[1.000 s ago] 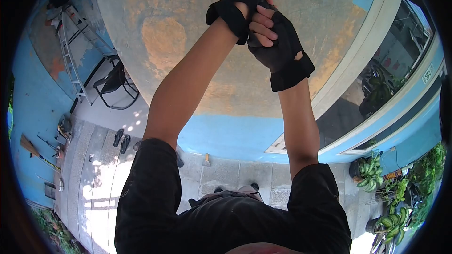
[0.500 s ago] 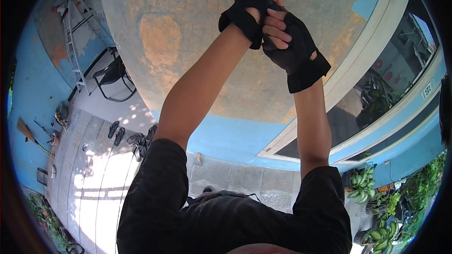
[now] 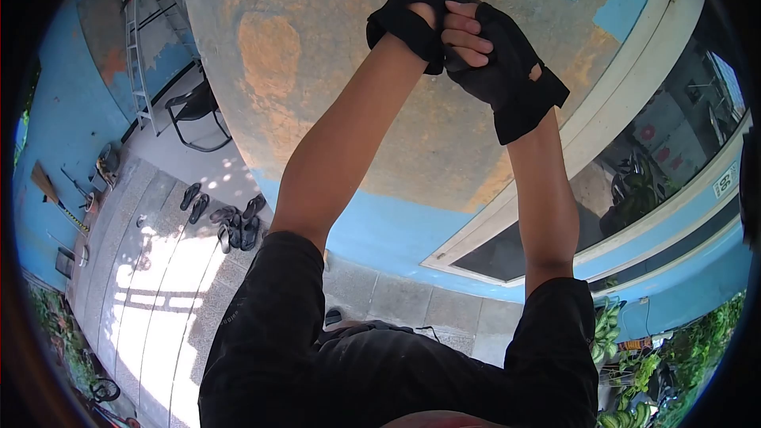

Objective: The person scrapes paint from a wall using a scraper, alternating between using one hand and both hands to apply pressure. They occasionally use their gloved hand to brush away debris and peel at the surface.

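Observation:
Both my hands are raised together against a wall of bare grey-tan plaster with peeling blue paint. My left hand, in a black fingerless glove, is closed with its back toward me and its fingertips showing at the far side. Pressed up beside it, my right hand wears a matching glove, its fingers curled tight. Whatever lies inside the two grips is hidden by the gloves and fingers; I cannot make it out.
A window with a pale frame is at right. At left stand an aluminium ladder with a person partly visible at its top, a black chair, several sandals and a broom. Potted plants grow lower right.
My view has shifted, so the ladder, chair and sandals sit slightly differently. Both closed hands have moved slightly up in view, still together at the wall. The scraper on the floor is now out of sight.

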Tool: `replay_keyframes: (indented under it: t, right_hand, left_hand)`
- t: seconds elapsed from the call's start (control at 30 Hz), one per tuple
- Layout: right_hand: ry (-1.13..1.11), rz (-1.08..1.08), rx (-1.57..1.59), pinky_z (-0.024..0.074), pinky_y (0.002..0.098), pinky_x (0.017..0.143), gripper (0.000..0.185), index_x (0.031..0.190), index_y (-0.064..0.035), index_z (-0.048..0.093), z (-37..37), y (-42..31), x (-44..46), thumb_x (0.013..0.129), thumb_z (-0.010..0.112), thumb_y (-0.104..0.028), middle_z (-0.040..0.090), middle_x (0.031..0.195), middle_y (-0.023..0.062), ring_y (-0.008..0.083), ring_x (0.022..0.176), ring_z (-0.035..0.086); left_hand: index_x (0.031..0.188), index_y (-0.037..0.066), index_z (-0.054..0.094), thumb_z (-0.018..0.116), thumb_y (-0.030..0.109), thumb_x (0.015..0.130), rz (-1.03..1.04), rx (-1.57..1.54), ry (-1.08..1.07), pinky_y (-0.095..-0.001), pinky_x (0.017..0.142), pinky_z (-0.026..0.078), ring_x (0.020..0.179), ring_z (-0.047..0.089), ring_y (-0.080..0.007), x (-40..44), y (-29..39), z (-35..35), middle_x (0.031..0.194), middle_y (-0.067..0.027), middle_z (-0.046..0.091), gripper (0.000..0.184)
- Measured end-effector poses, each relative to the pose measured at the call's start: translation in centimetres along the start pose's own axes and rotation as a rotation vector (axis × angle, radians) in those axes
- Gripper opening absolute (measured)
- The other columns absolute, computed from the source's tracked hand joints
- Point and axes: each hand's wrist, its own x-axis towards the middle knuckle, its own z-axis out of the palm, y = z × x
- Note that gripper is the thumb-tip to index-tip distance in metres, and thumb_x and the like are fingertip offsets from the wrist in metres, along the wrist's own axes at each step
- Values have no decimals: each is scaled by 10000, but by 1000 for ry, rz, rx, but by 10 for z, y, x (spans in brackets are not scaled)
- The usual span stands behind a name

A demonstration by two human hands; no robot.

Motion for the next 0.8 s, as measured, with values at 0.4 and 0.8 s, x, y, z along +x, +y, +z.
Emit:
replay_keyframes:
  t: [0.4,0.8]
  right_hand:
    - [41,-2,2,311,208,352,168,1061,-117,544,3,6,-3,992,487,26,439,646,-23,58,440,386]
    - [26,-23,-31,303,194,368,150,982,-126,523,8,6,1,987,498,22,435,643,-32,51,444,386]
  left_hand:
    - [770,92,554,558,258,981,130,112,3,-313,693,533,686,563,-178,4,2,-6,744,-43,578,269]
    - [760,106,542,573,229,969,123,156,6,-287,697,535,684,568,-175,5,7,-2,721,-33,566,244]
